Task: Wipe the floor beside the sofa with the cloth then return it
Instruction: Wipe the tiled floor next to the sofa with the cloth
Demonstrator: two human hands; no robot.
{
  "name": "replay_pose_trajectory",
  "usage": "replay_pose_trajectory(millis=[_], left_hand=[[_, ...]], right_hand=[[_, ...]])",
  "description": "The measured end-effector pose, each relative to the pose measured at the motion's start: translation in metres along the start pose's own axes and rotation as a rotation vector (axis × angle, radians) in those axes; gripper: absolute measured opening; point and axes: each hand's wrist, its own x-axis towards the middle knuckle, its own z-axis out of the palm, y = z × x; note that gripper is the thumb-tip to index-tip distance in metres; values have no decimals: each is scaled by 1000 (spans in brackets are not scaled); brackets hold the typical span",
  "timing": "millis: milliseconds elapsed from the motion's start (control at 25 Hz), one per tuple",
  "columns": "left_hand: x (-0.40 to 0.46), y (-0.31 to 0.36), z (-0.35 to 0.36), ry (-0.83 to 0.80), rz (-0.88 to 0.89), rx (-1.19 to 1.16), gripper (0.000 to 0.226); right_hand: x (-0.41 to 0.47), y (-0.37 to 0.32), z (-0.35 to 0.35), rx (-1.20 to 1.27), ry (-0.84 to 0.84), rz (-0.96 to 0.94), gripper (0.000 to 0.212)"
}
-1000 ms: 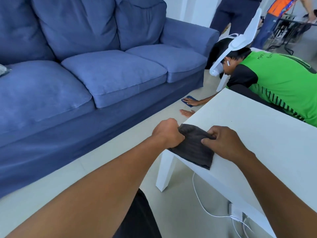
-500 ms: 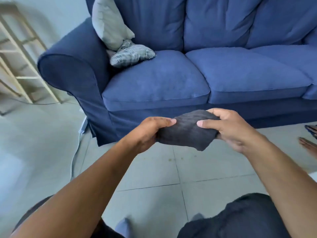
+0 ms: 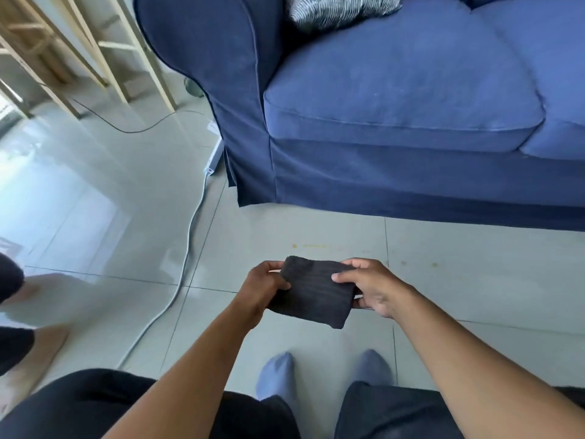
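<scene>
A dark grey folded cloth (image 3: pixel 311 291) hangs in the air above the pale tiled floor (image 3: pixel 474 280), held by both hands. My left hand (image 3: pixel 261 288) grips its left edge and my right hand (image 3: pixel 368 285) grips its right edge. The blue sofa (image 3: pixel 395 106) stands just beyond, its skirt reaching the floor. Small yellowish spots (image 3: pixel 311 246) mark the tile between the cloth and the sofa's front.
A white cable (image 3: pixel 186 245) runs across the floor from a power strip (image 3: pixel 214 155) at the sofa's left corner. A wooden frame (image 3: pixel 104 52) stands at the back left. Another person's foot (image 3: pixel 34 353) is at the left edge. My socked feet (image 3: pixel 278 375) are below the cloth.
The cloth came off the white table and I have turned toward the sofa's left end. The view now tilts further down at the floor, with the cloth held lower.
</scene>
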Motion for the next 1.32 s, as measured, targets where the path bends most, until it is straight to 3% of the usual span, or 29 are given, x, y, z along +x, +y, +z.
replay_pose_trajectory(millis=[200,280,400,480,560,760,1040,1200,1320], left_hand=[[49,-33,8,82,25,34,57],[85,-40,7,144,57,36,64],[148,-59,-8,205,38,485,82],[187,-71,-23,151,68,830,85],[223,-83,-38,96,141,982,82],[250,-117,-44,126,335,1100,79],[252,-112,-46,75,288,1199,80],[256,-102,-36,101,219,1247,80],[259,-101,-22,108,352,1306,76]], right_hand=[[71,18,21,-213,54,3,27],[110,16,21,-388,176,-46,39],[160,37,36,-927,335,-144,53],[187,61,62,-1117,242,-337,56],[212,87,87,-1218,75,-375,62],[253,108,96,-1297,99,-451,66],[323,28,86,-1339,112,-332,65],[267,87,84,-1316,85,-371,63],[223,138,80,-1296,77,-418,62]])
